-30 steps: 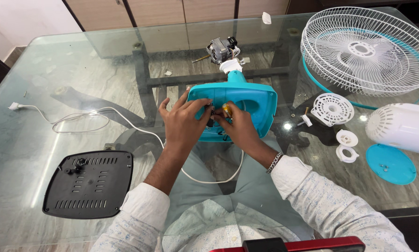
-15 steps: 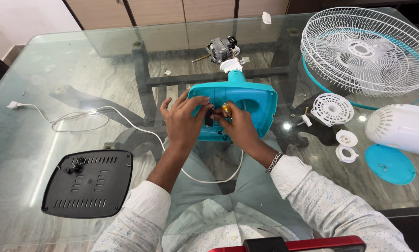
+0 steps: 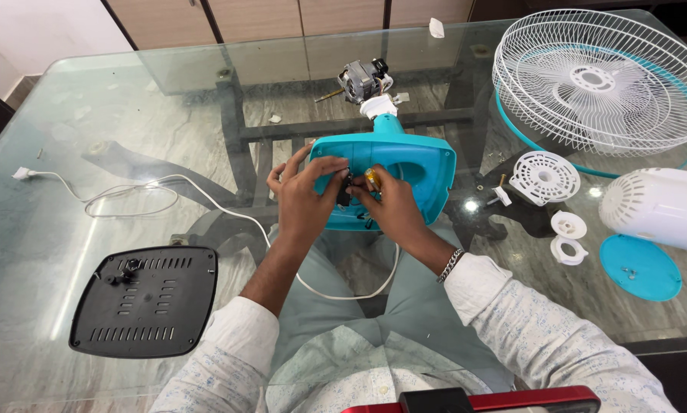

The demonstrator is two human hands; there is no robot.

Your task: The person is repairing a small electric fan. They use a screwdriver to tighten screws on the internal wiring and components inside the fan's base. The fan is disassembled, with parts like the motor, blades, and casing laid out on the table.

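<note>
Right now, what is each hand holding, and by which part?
Both hands work inside the turquoise fan base: left hand pinches a small black part, right hand a brass-coloured piece. Exact grip unclear.

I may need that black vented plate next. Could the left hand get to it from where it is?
Probably yes. The black plate lies flat on the glass table on the left hand's side, with only a thin white cord between them, nothing on top.

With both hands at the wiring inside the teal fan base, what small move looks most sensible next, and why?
Probably keep the left hand steadying the teal fan base while the right hand works the small yellow part free, since both hands' fingertips meet there among dark wires.
</note>
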